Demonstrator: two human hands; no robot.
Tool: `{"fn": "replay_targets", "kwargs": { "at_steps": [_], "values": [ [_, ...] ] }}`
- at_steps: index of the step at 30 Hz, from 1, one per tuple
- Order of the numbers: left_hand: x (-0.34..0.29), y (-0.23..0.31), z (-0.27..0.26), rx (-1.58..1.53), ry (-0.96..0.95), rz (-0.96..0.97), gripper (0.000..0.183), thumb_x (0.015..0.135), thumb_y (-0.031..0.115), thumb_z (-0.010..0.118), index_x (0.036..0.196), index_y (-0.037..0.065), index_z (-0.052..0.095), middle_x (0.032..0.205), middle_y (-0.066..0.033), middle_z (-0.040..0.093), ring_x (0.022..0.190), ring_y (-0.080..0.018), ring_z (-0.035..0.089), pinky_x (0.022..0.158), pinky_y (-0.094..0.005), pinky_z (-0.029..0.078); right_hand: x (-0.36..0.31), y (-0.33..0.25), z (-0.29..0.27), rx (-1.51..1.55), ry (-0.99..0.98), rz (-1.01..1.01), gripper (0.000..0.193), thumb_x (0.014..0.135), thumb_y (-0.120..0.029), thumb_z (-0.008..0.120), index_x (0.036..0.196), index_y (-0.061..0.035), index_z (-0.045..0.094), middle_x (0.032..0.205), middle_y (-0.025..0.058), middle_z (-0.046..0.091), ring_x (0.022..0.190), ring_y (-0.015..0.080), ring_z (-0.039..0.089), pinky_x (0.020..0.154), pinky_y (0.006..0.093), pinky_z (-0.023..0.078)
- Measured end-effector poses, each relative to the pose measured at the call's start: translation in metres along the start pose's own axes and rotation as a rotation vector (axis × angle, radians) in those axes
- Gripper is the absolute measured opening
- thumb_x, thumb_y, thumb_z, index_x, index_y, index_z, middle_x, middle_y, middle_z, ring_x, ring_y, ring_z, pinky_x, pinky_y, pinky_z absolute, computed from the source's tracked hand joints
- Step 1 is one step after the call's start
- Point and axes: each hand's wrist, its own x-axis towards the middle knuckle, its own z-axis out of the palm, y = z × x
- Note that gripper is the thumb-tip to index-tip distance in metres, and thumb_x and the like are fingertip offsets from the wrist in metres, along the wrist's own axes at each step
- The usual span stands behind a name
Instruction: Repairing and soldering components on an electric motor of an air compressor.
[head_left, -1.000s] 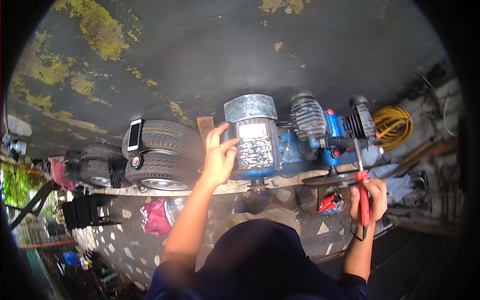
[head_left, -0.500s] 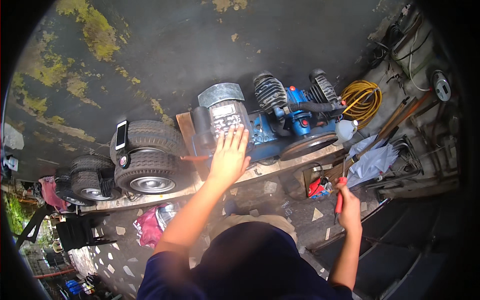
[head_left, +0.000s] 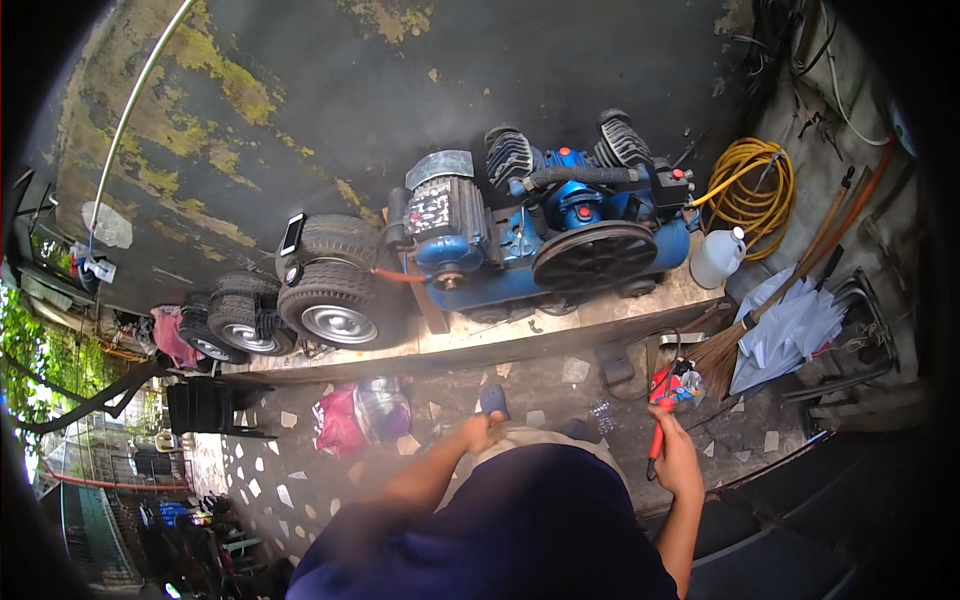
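My left hand [head_left: 483, 432] is beside my beige shorts, low in front of my body; its fingers are small and blurred, so their pose is unclear. At the right, my right hand [head_left: 678, 458] is closed around a red-handled tool [head_left: 657, 441] with a black lower end; its exact kind is not clear. Beyond both hands, a blue air compressor [head_left: 590, 215] sits on a raised ledge, with a ribbed motor [head_left: 447, 212] at its left and a large black pulley wheel [head_left: 595, 258] facing me. Neither hand touches the compressor.
Stacked tyres [head_left: 340, 290] carry a phone [head_left: 293, 234]. Right of the compressor are a white jug [head_left: 717, 258], a coiled yellow hose [head_left: 750, 190], a broom [head_left: 722, 358] and a grey-white umbrella [head_left: 785, 345]. A pink bundle [head_left: 340, 418] lies on the floor beneath the ledge [head_left: 460, 345].
My left hand has left the motor and drawn back toward my body. The right hand keeps its hold on the red-handled tool, now a little lower. The view has shifted.
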Motion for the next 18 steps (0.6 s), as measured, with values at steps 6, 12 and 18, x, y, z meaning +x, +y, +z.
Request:
{"fn": "replay_targets", "kwargs": {
  "at_steps": [6,12,18],
  "values": [
    [-0.083,-0.051,0.060,-0.258,0.064,-0.347,0.055,0.097,0.055,0.069,0.123,0.008,0.084,0.126,-0.0231,0.079,0.120,-0.0411,0.074,0.106,-0.0498,0.055,-0.022,0.058,-0.010,0.058,-0.269,0.034,0.075,0.081,0.015,0.058,0.152,-0.0065,0.052,0.143,0.0265,0.061,0.129,0.0465,0.065,0.106,0.0495,0.052],
    [-0.119,-0.066,0.069,-0.299,0.208,-0.501,0.044,0.101,0.046,0.070,0.128,0.013,0.082,0.125,-0.0161,0.081,0.118,-0.0328,0.076,0.105,-0.0438,0.057,0.006,0.053,0.010,0.250,-0.198,0.029,0.051,0.093,0.007,0.058,0.143,-0.0036,0.055,0.123,0.0163,0.060,0.106,0.0330,0.067,0.098,0.0434,0.054],
    [-0.083,-0.022,0.059,-0.272,0.063,-0.304,0.048,0.098,0.040,0.076,0.133,0.006,0.079,0.118,-0.0220,0.082,0.116,-0.0318,0.077,0.105,-0.0418,0.056,0.017,0.035,0.037,0.242,0.035,0.062,0.023,0.103,0.000,0.058,0.124,-0.0051,0.053,0.123,0.0236,0.064,0.117,0.0465,0.067,0.098,0.0527,0.052]
  ]
}}
